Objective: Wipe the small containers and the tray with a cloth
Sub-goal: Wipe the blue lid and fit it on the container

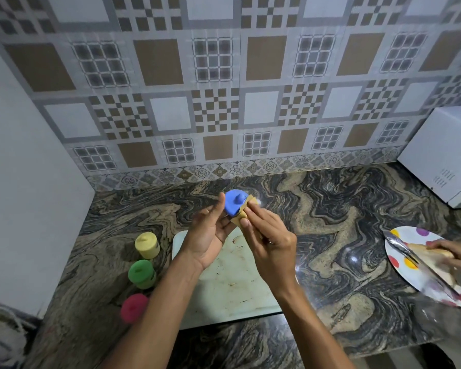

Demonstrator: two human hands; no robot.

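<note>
**Blue container held up between the hands, cloth on its right flank**

The blue container (234,205) is lifted clear of the counter (330,209), above the far end of the tray (234,286). The left hand (210,235) grasps it from the left and below, thumb up beside the lid. The container is tipped so that its knobbed lid faces back toward the camera. Its long axis therefore runs away from the person, and most of the body is hidden behind the lid.

The right hand (269,243) pinches a tan cloth (242,214) and presses it against the container's right side. The cloth touches only that flank. Reaching the rest would probably call for the left hand to turn the container about its axis while the right hand keeps the cloth in place.

3 more containers stand in a row on the counter just left of the tray: the yellow container (147,245) farthest from the person, the green container (141,274) in the middle, and the red container (134,307) nearest. All 3 lie on the left hand's side. The tray, directly beneath both forearms, shows brown smears.
</note>
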